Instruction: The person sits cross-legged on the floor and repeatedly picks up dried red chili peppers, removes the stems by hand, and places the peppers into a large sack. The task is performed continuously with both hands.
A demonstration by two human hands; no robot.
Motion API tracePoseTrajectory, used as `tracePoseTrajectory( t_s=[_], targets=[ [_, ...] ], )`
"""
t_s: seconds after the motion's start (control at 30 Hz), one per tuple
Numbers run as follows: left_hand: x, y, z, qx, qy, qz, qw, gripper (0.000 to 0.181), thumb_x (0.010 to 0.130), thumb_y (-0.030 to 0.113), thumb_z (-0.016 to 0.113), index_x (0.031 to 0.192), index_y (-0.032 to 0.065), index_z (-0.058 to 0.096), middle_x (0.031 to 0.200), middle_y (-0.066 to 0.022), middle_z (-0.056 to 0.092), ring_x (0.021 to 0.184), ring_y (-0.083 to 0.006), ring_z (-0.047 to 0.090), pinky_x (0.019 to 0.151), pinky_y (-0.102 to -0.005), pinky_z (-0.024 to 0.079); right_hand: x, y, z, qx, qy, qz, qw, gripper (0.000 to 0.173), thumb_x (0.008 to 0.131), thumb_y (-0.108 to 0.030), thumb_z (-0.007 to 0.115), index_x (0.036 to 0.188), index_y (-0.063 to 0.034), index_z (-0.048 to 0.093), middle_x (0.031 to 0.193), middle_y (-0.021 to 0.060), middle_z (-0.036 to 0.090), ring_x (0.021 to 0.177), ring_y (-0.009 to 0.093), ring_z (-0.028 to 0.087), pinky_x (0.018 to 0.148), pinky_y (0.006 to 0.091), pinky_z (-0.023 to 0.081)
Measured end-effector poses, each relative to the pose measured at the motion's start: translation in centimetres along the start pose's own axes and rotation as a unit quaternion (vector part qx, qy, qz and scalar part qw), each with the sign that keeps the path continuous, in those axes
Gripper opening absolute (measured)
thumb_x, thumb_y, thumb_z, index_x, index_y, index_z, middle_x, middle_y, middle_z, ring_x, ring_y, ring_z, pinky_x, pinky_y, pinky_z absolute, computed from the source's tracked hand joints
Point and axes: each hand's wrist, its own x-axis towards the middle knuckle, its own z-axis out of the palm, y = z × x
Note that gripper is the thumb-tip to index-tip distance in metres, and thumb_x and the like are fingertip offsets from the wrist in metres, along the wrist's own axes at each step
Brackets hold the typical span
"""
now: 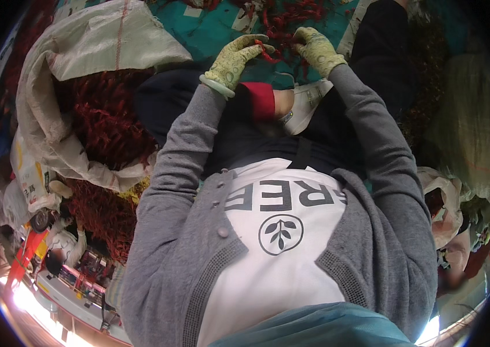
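Note:
My left hand (231,60), in a patterned yellow-green glove with a pale bangle at the wrist, pinches a bright red, wrinkled chili pepper (272,57) between thumb and fingers. To its right, my right hand (318,51) wears a matching glove. Its fingertips are bent together beside dark red chilies; whether they grip one is hard to make out. Beneath both hands spreads a green sheet (203,30), with a loose scatter of dried red chilies (290,17) beyond the fingers.
On the left, a white woven sack (110,41) lies open, with many red chilies (101,108) in its mouth. More chilies (101,212) are heaped behind it. A pale woven sack (466,126) stands at the right. Another person (60,245) is at the lower left, near a vehicle.

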Motion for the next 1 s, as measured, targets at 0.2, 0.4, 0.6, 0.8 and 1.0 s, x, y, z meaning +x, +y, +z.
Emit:
tracePoseTrajectory(
  t_s=[0.2, 0.4, 0.6, 0.8, 1.0],
  targets=[
    [-1.3, -1.6, 0.0, -0.181, -0.037, -0.010, 0.983, 0.032, 0.099, 0.011, 0.056, 0.129, -0.0014, 0.055, 0.120, -0.0197, 0.065, 0.109, -0.0278, 0.066, 0.095, -0.0387, 0.056, -2.8, -4.2, -1.8, 0.315, 0.064, -0.034, 0.946, 0.020, 0.090, -0.017, 0.068, 0.107, -0.0055, 0.066, 0.096, 0.0089, 0.069, 0.092, 0.022, 0.066, 0.080, 0.0321, 0.052],
    [-2.1, -2.8, 0.9, -0.226, -0.089, -0.003, 0.970, 0.031, 0.099, 0.012, 0.059, 0.128, 0.0014, 0.057, 0.119, -0.0151, 0.065, 0.110, -0.0255, 0.065, 0.097, -0.0380, 0.055, -6.2, -7.5, 0.7, 0.209, 0.213, -0.196, 0.934, 0.028, 0.089, 0.003, 0.065, 0.116, -0.0029, 0.062, 0.117, 0.0099, 0.065, 0.105, 0.019, 0.065, 0.090, 0.0304, 0.054],
    [-2.2, -3.2, 1.4, -0.202, -0.112, -0.016, 0.973, 0.032, 0.098, 0.012, 0.062, 0.129, 0.0041, 0.058, 0.118, -0.0079, 0.066, 0.107, -0.0199, 0.065, 0.093, -0.0332, 0.054, -8.4, -9.6, 2.4, 0.088, 0.196, -0.221, 0.951, 0.055, 0.085, 0.005, 0.059, 0.138, -0.0047, 0.051, 0.135, 0.0159, 0.058, 0.128, 0.031, 0.053, 0.107, 0.0397, 0.043],
    [-1.8, -3.3, 1.3, -0.119, -0.077, 0.007, 0.990, 0.046, 0.093, 0.004, 0.064, 0.137, 0.0041, 0.050, 0.114, -0.0101, 0.068, 0.100, -0.0184, 0.066, 0.085, -0.0309, 0.055, -9.0, -8.4, 1.3, 0.386, 0.189, -0.074, 0.900, 0.048, 0.090, -0.005, 0.061, 0.137, -0.0025, 0.052, 0.130, 0.0129, 0.059, 0.117, 0.022, 0.060, 0.097, 0.0335, 0.049],
    [-2.1, -3.4, 2.7, 0.208, -0.032, 0.172, 0.962, 0.053, 0.090, 0.010, 0.070, 0.138, 0.0037, 0.047, 0.109, -0.0092, 0.067, 0.097, -0.0159, 0.064, 0.086, -0.0281, 0.053, -7.8, -6.9, 0.5, 0.493, 0.001, 0.076, 0.866, 0.019, 0.096, -0.016, 0.065, 0.110, -0.0031, 0.067, 0.096, 0.0028, 0.066, 0.088, 0.010, 0.061, 0.079, 0.0246, 0.050]
  ],
)
